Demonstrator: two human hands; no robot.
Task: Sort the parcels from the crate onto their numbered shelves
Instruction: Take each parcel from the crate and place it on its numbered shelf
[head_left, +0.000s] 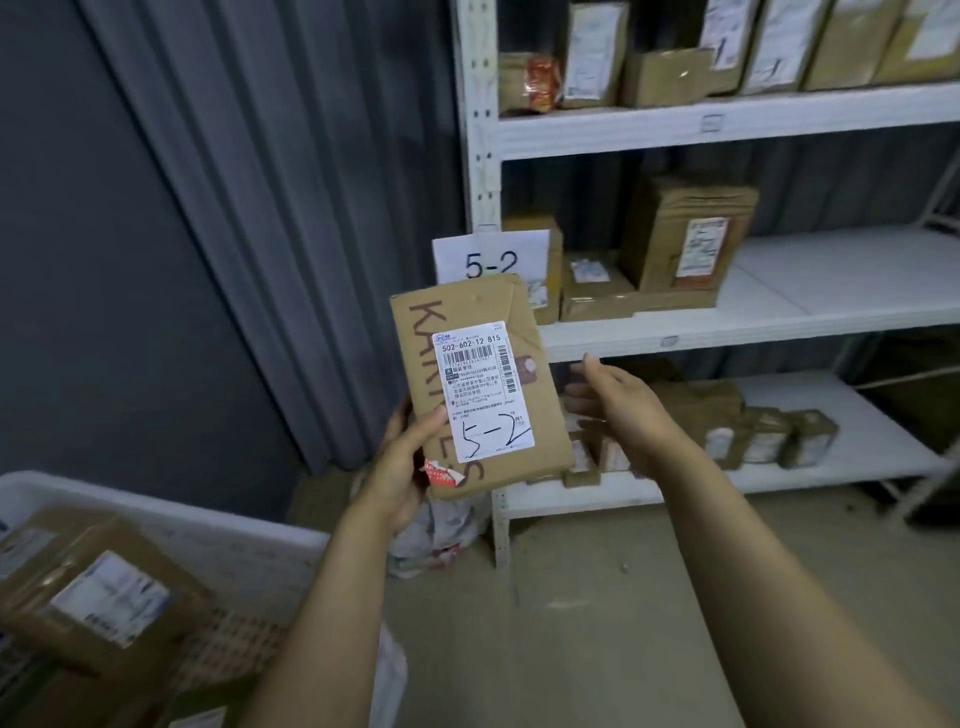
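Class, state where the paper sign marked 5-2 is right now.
In the head view, the sign sits on the rack's left post, just above the parcel the left hand holds.

The parcel (545, 415) at the centre is made of matt brown cardboard, creased, and a smooth white paper label (485, 389) with a slight sheen is stuck to it. At 1 o'clock the shelving (727, 124) is made of smooth white-painted metal, with a paper sign (491, 257) fixed to its upright. A white perforated plastic crate (208, 522) is seen at 7 o'clock, a matt grey ribbed wall (260, 208) at 10 o'clock, and a rough, dusty floor (623, 597) at 5 o'clock.
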